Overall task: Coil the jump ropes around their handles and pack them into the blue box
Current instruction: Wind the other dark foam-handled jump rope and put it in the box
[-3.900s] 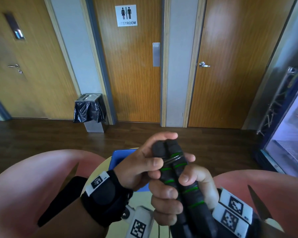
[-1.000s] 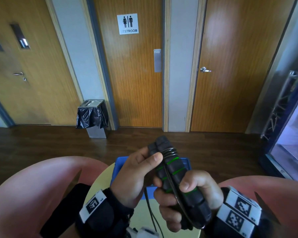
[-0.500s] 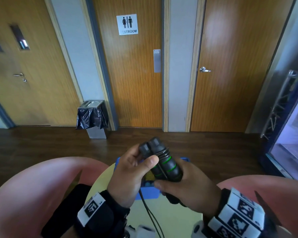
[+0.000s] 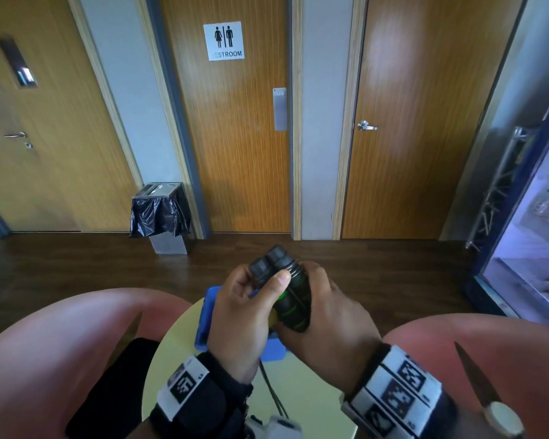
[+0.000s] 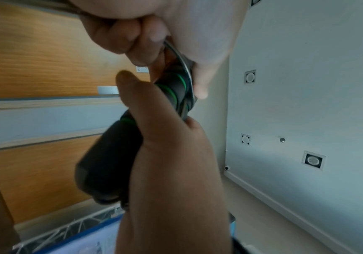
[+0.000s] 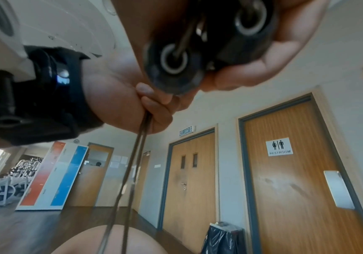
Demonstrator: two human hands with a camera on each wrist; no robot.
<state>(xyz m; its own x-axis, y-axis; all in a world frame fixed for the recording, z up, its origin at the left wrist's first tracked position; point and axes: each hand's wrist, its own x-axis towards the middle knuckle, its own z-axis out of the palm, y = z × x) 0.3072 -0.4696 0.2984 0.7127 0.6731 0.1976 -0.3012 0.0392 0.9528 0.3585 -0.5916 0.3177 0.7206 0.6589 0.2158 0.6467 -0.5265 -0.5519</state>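
Above blue box (image 4: pixel 207 331) | right hand (image 4: pixel 327 324) grip clasps handles (image 4: pixel 286 286) | left hand (image 4: pixel 244 315) pinches rope (image 6: pixel 141 135) (thumb on top)

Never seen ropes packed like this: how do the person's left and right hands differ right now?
The right hand wraps around the paired black handles; the left hand only lays its thumb across their upper part. The left hand's curled fingers pinch the loose rope strands hanging down; the right hand's fingers curl round the handles instead. Shared: both touch the handles, held above the blue box.
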